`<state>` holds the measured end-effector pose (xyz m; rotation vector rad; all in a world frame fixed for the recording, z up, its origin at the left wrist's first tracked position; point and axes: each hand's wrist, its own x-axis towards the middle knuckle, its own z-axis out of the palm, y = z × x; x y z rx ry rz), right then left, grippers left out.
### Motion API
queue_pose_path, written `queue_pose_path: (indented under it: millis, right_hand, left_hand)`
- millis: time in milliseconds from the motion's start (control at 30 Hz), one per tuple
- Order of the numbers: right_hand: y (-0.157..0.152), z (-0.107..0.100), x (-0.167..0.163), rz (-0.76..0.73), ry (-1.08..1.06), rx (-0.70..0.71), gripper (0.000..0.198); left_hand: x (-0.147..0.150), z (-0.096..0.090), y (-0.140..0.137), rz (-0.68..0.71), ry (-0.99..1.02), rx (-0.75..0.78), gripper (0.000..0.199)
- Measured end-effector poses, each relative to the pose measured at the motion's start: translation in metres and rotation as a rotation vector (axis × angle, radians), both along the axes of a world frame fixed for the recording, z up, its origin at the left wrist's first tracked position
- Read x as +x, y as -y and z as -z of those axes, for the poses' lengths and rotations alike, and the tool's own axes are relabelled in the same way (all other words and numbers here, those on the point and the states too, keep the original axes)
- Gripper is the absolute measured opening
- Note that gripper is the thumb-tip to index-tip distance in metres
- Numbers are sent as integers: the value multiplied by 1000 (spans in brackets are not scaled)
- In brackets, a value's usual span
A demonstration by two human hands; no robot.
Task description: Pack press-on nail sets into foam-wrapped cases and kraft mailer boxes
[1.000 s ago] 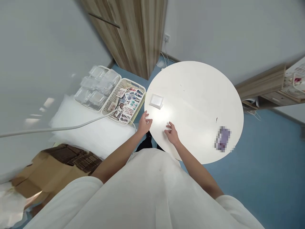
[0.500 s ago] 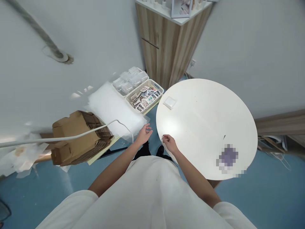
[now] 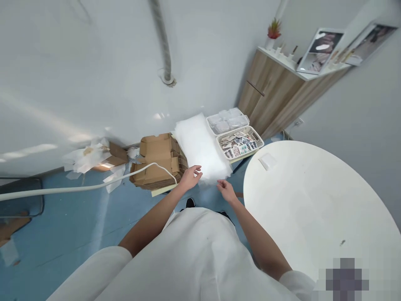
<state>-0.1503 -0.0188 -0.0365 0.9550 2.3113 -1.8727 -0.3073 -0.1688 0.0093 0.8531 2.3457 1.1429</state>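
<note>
The left hand (image 3: pixel 190 178) and right hand (image 3: pixel 227 191) have half-open, apparently empty grips; white sheets (image 3: pixel 203 144) lie at twelve o'clock.

A loose-edged stack of translucent white sheets (image 3: pixel 202 146) lies flat between brown cardboard (image 3: pixel 158 154) and white baskets (image 3: pixel 257 136).

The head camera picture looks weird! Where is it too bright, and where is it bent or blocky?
Head view: pale light streaks the wall at left, and the white sheets look nearly washed out; head view, upper right: the picture frames seem slanted and stretched; head view, lower right: square blocks cover part of the table.
</note>
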Motion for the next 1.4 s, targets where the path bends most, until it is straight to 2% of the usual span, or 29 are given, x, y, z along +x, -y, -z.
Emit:
queue_pose_path:
  millis: [133, 233, 400, 500, 600, 700, 800, 900, 1000, 1133, 1267, 1400]
  right_hand:
    - [34, -4, -53, -142, -26, 38, 36]
    - [59, -9, -89, -168, -45, 114, 39]
    - [96, -21, -138, -218, -32, 360, 49]
    - [110, -28, -158, -282, 35, 523, 53]
    - [117, -32, -171, -335, 123, 647, 55]
    - [120, -33, -182, -376, 192, 756, 57]
    - [119, -31, -193, -417, 263, 843, 48]
    - [118, -32, -201, -441, 315, 885, 35]
    - [118, -35, -203, -449, 324, 904, 30]
    - [115, -41, -202, -452, 336, 894, 30]
    - [109, -40, -199, -411, 313, 827, 32]
    - [108, -40, -192, -333, 237, 763, 35]
  left_hand:
    - [-36, 1, 45, -109, -169, -32, 29]
    - [-56, 5, 74, -166, -233, -70, 28]
    - [-75, 20, 110, -101, -223, -224, 34]
    - [-79, 30, 122, -59, -203, -306, 44]
    - [-80, 38, 127, -28, -170, -324, 54]
    - [-79, 43, 129, -15, -154, -306, 55]
    - [-79, 46, 128, -7, -158, -279, 52]
    - [-81, 46, 129, 11, -160, -283, 52]
    - [-83, 44, 132, 43, -159, -278, 47]
    - [-83, 41, 138, 146, -163, -247, 26]
    - [-85, 38, 143, 217, -176, -225, 25]
    - [-87, 37, 145, 227, -167, -217, 26]
